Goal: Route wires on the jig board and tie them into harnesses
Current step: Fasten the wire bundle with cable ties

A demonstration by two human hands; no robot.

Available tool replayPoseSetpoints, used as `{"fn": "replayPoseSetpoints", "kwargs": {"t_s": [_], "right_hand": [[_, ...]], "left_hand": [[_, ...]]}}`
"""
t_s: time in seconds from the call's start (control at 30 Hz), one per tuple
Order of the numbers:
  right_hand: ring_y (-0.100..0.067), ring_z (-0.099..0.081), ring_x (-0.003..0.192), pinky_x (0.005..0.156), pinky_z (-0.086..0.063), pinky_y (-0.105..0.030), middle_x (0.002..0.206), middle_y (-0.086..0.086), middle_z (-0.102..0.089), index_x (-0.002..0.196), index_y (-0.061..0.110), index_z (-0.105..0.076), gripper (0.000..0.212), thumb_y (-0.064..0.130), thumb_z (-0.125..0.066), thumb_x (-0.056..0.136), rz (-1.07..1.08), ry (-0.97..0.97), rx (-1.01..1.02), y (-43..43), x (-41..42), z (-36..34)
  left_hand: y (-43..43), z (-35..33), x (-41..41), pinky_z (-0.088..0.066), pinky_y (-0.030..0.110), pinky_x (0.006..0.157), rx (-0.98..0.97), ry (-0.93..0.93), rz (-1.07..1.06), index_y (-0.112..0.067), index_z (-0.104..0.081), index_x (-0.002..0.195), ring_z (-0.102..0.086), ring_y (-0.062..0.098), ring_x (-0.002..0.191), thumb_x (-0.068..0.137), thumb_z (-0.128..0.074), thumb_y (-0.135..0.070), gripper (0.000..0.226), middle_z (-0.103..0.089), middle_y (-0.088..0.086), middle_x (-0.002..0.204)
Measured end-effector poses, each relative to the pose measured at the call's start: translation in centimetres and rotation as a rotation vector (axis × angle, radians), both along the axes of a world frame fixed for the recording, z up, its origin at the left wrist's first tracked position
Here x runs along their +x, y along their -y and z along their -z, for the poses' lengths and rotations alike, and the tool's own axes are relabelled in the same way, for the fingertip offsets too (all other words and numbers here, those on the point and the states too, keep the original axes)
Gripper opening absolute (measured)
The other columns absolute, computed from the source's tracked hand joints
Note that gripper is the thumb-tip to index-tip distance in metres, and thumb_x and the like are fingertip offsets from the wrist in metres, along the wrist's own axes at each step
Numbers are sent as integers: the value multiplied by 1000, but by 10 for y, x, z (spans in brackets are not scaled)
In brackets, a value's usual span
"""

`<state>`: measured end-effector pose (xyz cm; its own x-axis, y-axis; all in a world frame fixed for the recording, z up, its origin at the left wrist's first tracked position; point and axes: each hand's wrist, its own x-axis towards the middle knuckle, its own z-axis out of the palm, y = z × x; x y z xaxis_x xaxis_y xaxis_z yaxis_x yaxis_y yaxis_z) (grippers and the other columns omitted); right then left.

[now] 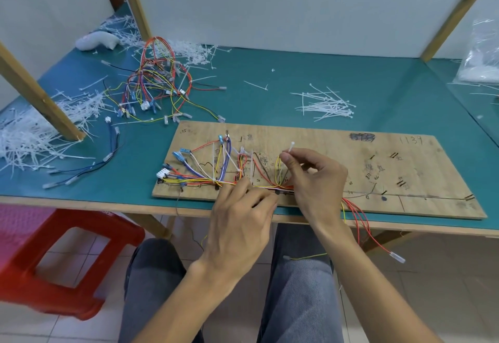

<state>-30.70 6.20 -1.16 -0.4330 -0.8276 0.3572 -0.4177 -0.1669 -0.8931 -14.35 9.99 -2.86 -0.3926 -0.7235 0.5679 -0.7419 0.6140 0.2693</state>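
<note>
A plywood jig board (337, 148) lies at the front of the green table. Coloured wires (205, 170) fan across its left half and merge into a bundle along its near edge. Red and yellow wire ends (361, 221) hang off the table front. My right hand (316, 178) pinches a white cable tie (291, 146) between thumb and forefinger above the bundle. My left hand (243, 213) rests at the board's near edge, fingers curled on the wire bundle there; the exact grip is hidden under the fingers.
A tangle of finished harnesses (156, 83) lies at the back left. Loose cable ties (324, 105) lie behind the board; cut tie scraps (35, 132) pile at left. A blue wire set (105, 153) lies left of the board. A red stool (54, 256) stands at lower left.
</note>
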Motion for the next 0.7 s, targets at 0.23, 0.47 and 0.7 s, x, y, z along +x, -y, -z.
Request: {"fn": "replayPoseSetpoints", "kwargs": {"t_s": [0.23, 0.47, 0.7], "right_hand": [[-1, -71, 76, 75, -55, -19, 84, 10, -79, 92, 13, -84, 8, 20, -85, 89, -30, -95, 74, 3, -2, 0], [1, -63, 63, 63, -42, -9, 70, 12, -72, 90, 22, -75, 13, 17, -86, 86, -113, -214, 192, -1, -2, -1], [-19, -66, 84, 88, -54, -49, 91, 8, -69, 75, 24, -75, 15, 25, -84, 88, -203, -354, 307, 1, -11, -7]], "left_hand": [[2, 4, 1, -45, 42, 82, 38, 20, 20, -20, -78, 102, -59, 24, 102, 97, -71, -19, 9, -70, -8, 110], [4, 6, 6, -48, 44, 84, 49, -19, 37, -18, -78, 107, -60, 22, 103, 99, -69, -20, 13, -71, -8, 111], [15, 1, 8, -50, 45, 82, 78, 2, 128, -16, -76, 109, -59, 23, 100, 97, -71, -14, 13, -70, -5, 111]]}}
